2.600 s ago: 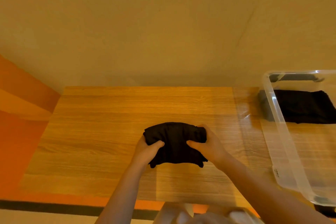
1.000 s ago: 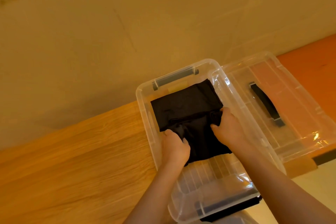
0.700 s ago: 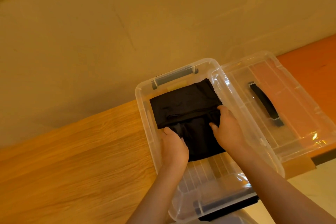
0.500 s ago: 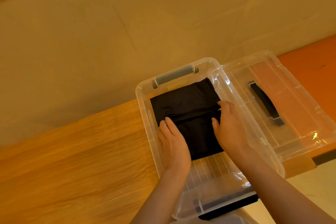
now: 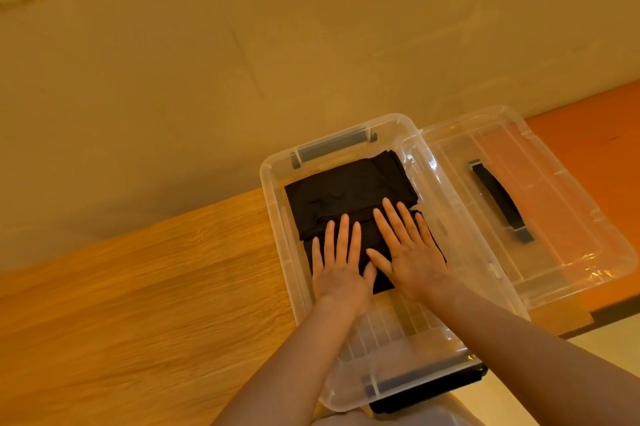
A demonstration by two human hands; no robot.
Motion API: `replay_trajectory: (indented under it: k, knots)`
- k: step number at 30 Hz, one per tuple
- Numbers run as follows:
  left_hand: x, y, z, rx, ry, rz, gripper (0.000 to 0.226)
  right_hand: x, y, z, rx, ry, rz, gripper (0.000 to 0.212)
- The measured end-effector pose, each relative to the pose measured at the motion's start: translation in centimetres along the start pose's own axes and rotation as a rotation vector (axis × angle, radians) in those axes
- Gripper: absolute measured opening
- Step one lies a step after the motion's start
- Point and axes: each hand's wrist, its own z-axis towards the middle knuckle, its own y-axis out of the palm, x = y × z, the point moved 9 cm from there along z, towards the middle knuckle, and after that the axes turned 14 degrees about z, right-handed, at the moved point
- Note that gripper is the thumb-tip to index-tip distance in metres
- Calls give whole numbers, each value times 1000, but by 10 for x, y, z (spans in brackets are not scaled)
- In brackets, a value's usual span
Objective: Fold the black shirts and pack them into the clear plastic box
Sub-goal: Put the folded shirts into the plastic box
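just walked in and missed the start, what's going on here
A person is packing folded black shirts into a clear plastic box on a wooden table. The left hand and right hand lie flat, fingers straight, pressing the nearer shirt down. The box's lid lies open beside it, to the right.

Matt black cloth shirts (image 5: 349, 190), glossy clear plastic box (image 5: 277, 218), wood-grain table (image 5: 138, 287).
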Motion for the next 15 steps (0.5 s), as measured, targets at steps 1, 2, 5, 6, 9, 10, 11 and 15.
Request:
replay_trajectory:
  k: [1,2,5,6,9,10,11,15]
  knots:
    - [0,2,1,12,0,2,63,0,0,0,19,-2,3,70]
    - [0,3,3,29,-1,2,64,1,0,0,28,6,5,70]
    - [-2,5,5,44,-21,1,75,2,-2,-1,33,27,16,69]
    - [-2,5,5,42,-27,-2,75,2,-2,-1,30,31,17,69]
    - [-2,-1,0,58,-37,15,68,2,-5,-2,14,54,24,70]
    - [-3,-4,-2,62,-33,24,66,0,-7,-3,11,57,23,71]
    - [-3,-8,-4,73,-26,27,65,-2,-10,-4,22,49,16,73]
    - [-3,-29,-16,149,39,37,66,-13,-30,-10,55,8,-3,91]
